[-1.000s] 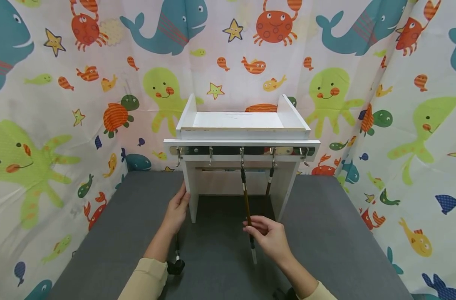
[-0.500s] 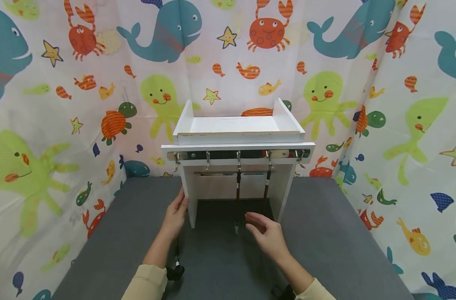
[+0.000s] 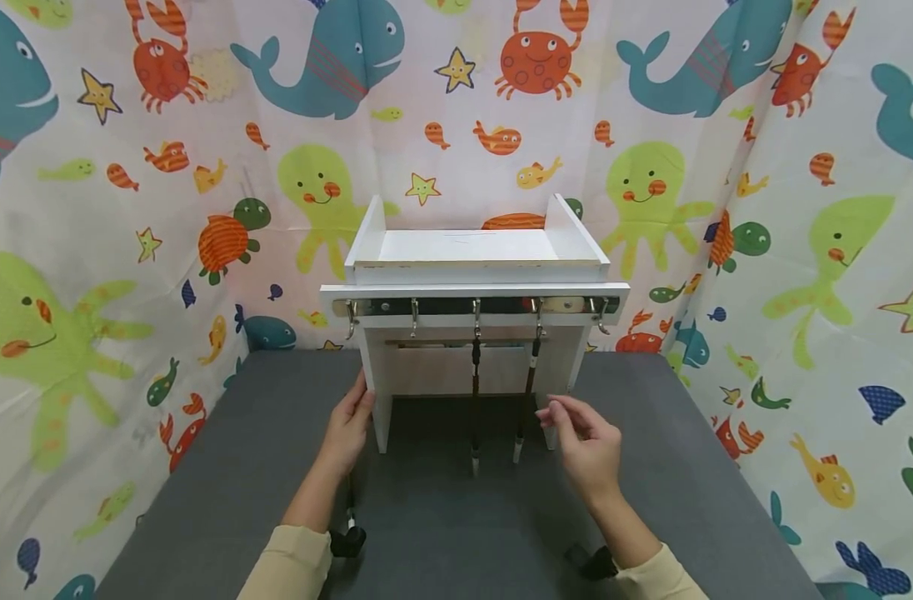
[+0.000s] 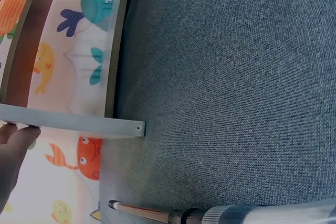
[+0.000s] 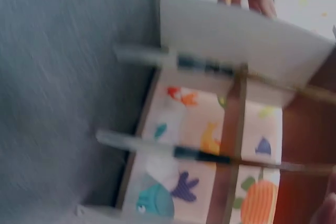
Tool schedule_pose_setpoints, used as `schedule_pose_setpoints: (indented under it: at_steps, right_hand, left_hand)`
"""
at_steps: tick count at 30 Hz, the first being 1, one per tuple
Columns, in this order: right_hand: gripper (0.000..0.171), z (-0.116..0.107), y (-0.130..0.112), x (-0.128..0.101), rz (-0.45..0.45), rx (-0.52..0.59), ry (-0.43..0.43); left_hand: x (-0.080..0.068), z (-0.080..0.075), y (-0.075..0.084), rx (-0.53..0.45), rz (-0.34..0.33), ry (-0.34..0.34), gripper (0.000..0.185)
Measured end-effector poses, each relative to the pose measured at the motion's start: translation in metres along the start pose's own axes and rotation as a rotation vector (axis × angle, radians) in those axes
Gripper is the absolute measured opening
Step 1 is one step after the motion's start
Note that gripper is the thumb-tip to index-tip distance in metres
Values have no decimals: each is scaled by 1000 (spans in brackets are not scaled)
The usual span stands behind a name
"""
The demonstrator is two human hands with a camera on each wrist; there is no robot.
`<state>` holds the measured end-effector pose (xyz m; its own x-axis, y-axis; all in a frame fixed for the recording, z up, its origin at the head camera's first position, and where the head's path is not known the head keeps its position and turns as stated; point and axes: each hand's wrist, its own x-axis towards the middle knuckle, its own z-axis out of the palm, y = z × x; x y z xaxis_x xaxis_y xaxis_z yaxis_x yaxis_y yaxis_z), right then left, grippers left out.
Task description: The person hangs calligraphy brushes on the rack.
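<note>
Brown brushes [image 3: 475, 392], white tips, hanging upright

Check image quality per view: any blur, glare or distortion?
Head view: sharp, evenly lit, no glare, wide-angle bowing at the edges; the white rack and both hanging brushes read clearly. Left wrist view: sharp on the grey mat. Right wrist view: heavy motion blur, brushes smeared.
</note>
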<state>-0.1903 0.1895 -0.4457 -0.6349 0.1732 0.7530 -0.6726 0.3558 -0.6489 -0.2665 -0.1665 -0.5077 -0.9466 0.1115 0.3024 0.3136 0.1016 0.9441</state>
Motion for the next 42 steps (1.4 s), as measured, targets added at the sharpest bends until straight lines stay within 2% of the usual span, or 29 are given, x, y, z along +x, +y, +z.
schedule_pose_setpoints:
  at_steps: [3,6,9,12,16,20,25,34,39,42]
  right_hand:
    - [18,-9,-2,15,50,-64,161]
    - [27,-16,11,26,166,-89,221]
    - [38,-21,28,33,257,-101,186]
    - [45,-24,42,35,326,-64,119]
    - [50,-24,52,34,437,10,14]
    - [54,-23,60,31,522,9,-76]
    - [54,-20,71,30,538,-22,-122]
    - [50,-17,84,30,492,-18,-86]
    - [49,-16,87,29,513,-37,-99]
    - [49,-14,88,27,523,-40,-88]
  left_hand:
    - [0,1,-1,0,-12,6,55]
    - [-1,1,-1,-5,-19,16,55]
    - [0,1,-2,-19,-18,15,55]
    - [1,2,-2,-24,-21,13,55]
    - [1,3,-1,-23,-22,14,55]
    - [0,3,0,-24,-23,19,54]
    - [0,2,-1,-11,-19,25,54]
    - [2,4,-4,15,-6,47,54]
    - [2,3,-3,15,11,52,55]
    - [0,1,-1,-4,-11,53,55]
